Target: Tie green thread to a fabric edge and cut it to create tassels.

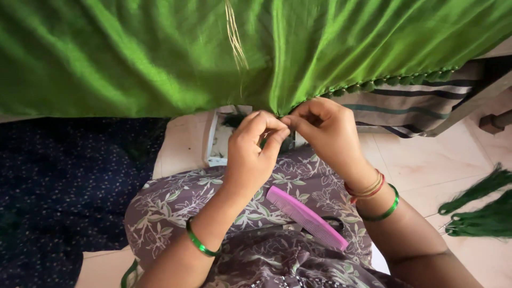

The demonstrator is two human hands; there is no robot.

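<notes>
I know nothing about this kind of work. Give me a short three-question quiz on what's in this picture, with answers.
1. True or false: the pink plastic comb rests on the person's lap.
2. What do both hands pinch?
A. a floor tile
B. the hem of the green silky cloth
C. the comb
3. Which wrist wears one green bangle only?

Key:
1. True.
2. B: the left hand and right hand meet at the cloth's edge.
3. The left; the right has extra red and gold bangles.

pale tiled floor (426, 165), dark floral mat (64, 186), daylight
</notes>
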